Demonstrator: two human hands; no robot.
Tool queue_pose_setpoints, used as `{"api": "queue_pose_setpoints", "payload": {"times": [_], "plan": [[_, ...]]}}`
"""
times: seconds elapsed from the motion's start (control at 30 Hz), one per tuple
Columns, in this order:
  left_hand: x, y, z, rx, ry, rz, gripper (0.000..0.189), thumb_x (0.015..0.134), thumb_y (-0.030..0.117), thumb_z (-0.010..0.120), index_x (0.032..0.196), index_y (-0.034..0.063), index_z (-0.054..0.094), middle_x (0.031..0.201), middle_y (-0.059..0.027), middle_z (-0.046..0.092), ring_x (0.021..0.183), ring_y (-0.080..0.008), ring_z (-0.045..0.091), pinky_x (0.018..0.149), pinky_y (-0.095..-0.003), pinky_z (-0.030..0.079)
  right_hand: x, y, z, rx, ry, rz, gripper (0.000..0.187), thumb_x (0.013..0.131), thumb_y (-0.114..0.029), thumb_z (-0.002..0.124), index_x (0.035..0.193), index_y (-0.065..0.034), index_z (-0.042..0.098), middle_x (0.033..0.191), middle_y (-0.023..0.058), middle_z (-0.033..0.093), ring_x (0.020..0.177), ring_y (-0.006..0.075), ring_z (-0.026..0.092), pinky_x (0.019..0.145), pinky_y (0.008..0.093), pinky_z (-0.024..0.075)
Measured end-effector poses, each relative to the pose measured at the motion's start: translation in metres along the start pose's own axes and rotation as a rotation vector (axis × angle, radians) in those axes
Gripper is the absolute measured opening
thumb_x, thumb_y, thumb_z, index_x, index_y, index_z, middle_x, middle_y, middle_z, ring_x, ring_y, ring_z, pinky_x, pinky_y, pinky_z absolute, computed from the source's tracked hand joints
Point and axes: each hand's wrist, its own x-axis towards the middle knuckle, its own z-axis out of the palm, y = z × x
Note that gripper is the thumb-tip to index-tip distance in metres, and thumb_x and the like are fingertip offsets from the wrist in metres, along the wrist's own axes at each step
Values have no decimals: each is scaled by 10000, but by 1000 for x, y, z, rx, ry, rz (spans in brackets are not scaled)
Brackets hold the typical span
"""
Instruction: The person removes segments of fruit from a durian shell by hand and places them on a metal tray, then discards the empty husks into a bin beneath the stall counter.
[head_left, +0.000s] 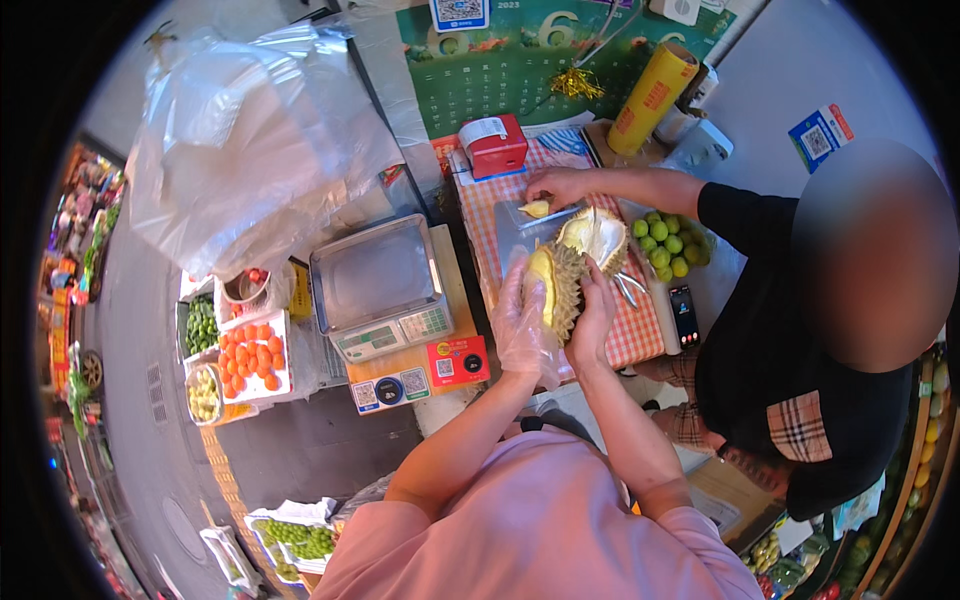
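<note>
My left hand (523, 322), in a clear plastic glove, is closed on the left side of a spiky durian piece (568, 300), beside its exposed yellow flesh (549, 289). My right hand (592, 315) is bare and grips the husk from the right. Just behind it lies an opened durian husk (600, 232) with a white hollow inside. A co-worker's hand (553, 187) reaches in from the right and touches a small yellow durian piece (535, 209) over a clear plastic tray (525, 217). Metal pliers-like handles (628, 289) stick out by the husk on the checked cloth (630, 337).
A weighing scale (379, 277) stands left of the cloth-covered table. Green round fruits in a bag (667, 244) and a phone (683, 315) lie at right, near a person in black (795, 300). A red label printer (495, 146) and yellow roll (652, 97) stand behind; plastic bags (247, 142) hang at left.
</note>
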Motion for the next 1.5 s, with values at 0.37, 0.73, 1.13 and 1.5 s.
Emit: {"api": "queue_pose_setpoints", "payload": {"times": [0.37, 0.73, 1.13, 1.5], "plan": [[48, 6, 0, -259, -22, -199, 475, 1015, 336, 458, 1409, 72, 434, 1402, -64, 471, 1252, -187, 479, 1041, -312, 386, 22, 6, 24, -300, 66, -150, 447, 916, -79, 487, 1331, 85, 481, 1227, 155, 583, 1094, 169, 528, 961, 279, 409], [58, -14, 13, -497, -7, -167, 493, 982, 271, 545, 1422, 83, 425, 1369, -70, 493, 1214, -183, 502, 1039, -333, 404, 41, -2, 30, -529, 1, -348, 460, 908, -101, 489, 1331, 79, 484, 1263, 185, 584, 1143, 209, 544, 1001, 308, 393], [68, -14, 22, -714, -132, -299, 584, 987, 404, 488, 1461, 104, 324, 1387, -83, 485, 1237, -244, 509, 1068, -385, 382, 53, -11, 28, -543, 28, -330, 454, 919, -127, 492, 1331, 62, 493, 1259, 198, 591, 1149, 225, 562, 998, 316, 402], [78, -18, 19, -833, -49, -465, 516, 998, 436, 432, 1362, 70, 446, 1299, -115, 570, 1159, -287, 577, 1019, -443, 446, 63, -3, 35, -650, 64, -348, 477, 900, -174, 527, 1305, 77, 507, 1245, 267, 589, 1173, 335, 570, 1018, 368, 402]]}}
